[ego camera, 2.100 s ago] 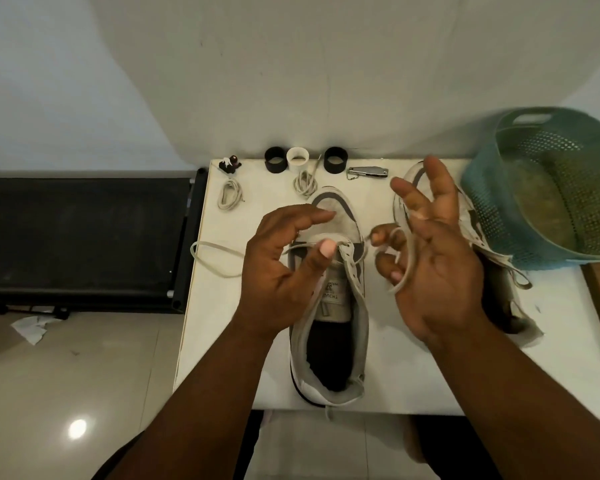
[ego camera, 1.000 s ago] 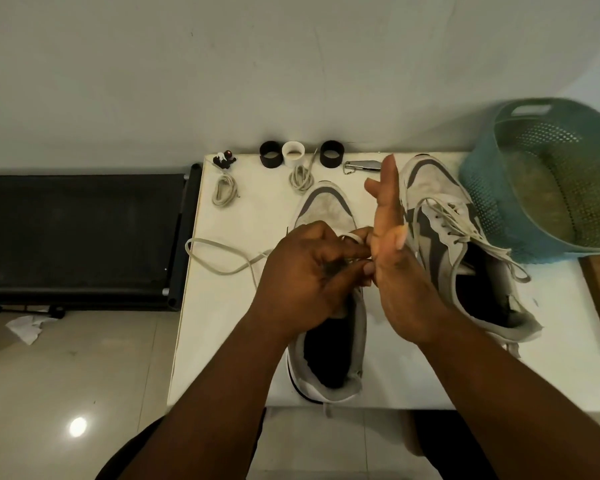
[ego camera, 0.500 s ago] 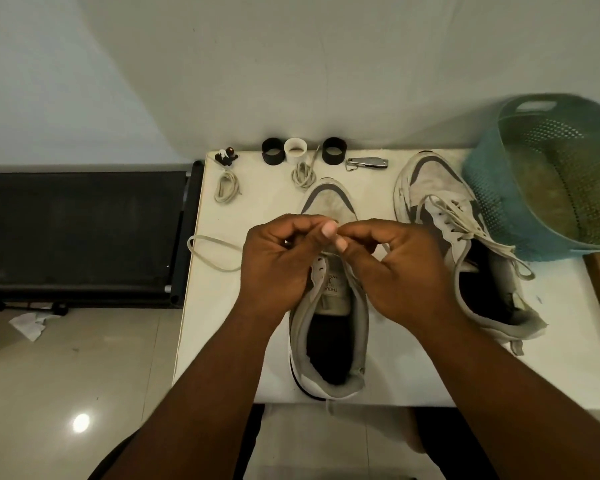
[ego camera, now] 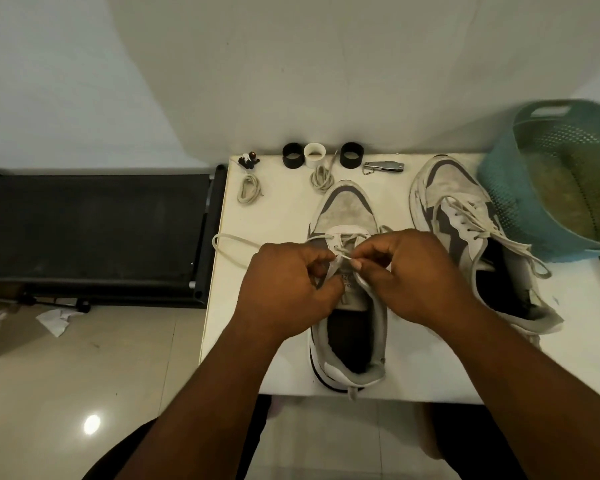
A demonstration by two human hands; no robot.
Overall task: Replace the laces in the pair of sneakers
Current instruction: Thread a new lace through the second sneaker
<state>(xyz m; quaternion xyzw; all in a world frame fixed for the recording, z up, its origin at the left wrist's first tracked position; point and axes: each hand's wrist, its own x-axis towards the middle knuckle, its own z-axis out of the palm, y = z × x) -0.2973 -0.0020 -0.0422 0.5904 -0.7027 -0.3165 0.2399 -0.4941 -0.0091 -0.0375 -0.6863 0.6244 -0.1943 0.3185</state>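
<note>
The near sneaker (ego camera: 347,271) lies in the middle of the white table (ego camera: 278,358), with its toe pointing to 12 o'clock and its heel close to the near edge. Both hands meet over its tongue. The left hand (ego camera: 288,289) has its fingers curled and pinches the lace (ego camera: 343,252) at the eyelet row; the right hand (ego camera: 413,275) also pinches the same lace between thumb and forefinger, the two hands almost touching. A loose loop of this lace (ego camera: 229,242) runs out to 9 o'clock and reaches the left edge of the table.

The step in hand seems to be threading the lace through the lower eyelets. To do it well, I think one hand should hold the eyelet flap steady while the other guides the tip through, then pulls gently so both ends stay equal in length.

At 2 o'clock the second sneaker (ego camera: 465,237) lies apart from the first, its lace loosely in place. Beyond it, at 2 o'clock, a teal basket (ego camera: 513,202) hangs over the right side. At 12 o'clock, along the far edge, stand three small rings (ego camera: 314,155), a nail clipper (ego camera: 383,167) and two coiled laces (ego camera: 321,178).

Open room is mostly at 9 to 10 o'clock on the table, but the left edge is near, so the loose loop could slip off there.
</note>
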